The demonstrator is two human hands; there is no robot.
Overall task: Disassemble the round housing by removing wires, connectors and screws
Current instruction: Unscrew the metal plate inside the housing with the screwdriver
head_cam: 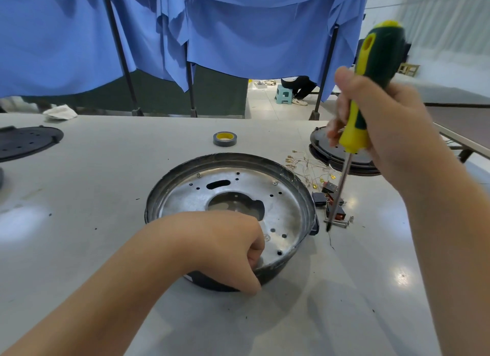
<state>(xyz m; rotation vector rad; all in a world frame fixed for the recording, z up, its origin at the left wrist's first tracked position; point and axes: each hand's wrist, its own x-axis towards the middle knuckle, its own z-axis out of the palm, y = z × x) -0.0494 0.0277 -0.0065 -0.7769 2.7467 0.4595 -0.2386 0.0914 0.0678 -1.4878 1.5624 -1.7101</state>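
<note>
Two bare forearms in view, no sleeves reaching as far as the frame shows. Left hand (228,245) and right hand (381,122) both ungloved. No rings, watch or bands visible on fingers or wrists. Nails short where they show. Nothing else of the person's body or clothing appears in view

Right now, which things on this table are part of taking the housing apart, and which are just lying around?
Job: housing, gripped by left hand; screwdriver in right hand; removed wires, connectors, screws.

Lying about: tape roll, two black discs, white cloth.
</note>
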